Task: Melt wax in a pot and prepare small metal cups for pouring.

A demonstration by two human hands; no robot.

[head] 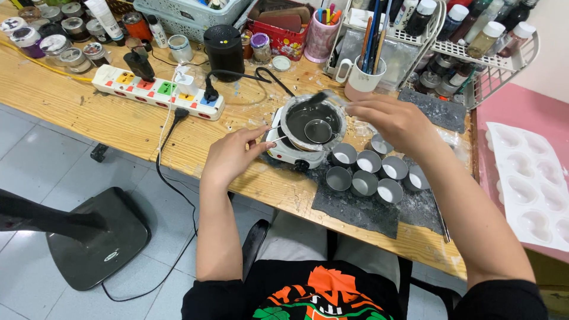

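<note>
My left hand [230, 155] pinches the thin wire handle of a small metal ladle [318, 131], whose bowl hangs inside a foil-lined pot [312, 122] of dark melted liquid. The pot rests on a small white hotplate [286, 151]. Over the pot's far rim, my right hand [388, 121] grips a dark flat-tipped tool [320, 97] that dips toward the liquid. Several small round metal cups [367, 172], some with white filling, stand on a grey mat [361, 210] just right of the hotplate.
A white power strip [155, 90] with plugs lies left on the wooden table [89, 118]. A black cylinder [224, 50], jars, a mug of brushes [361, 77] and a wire rack of bottles line the back. A white mould tray [530, 184] sits right; a black stand base [98, 237] is on the floor.
</note>
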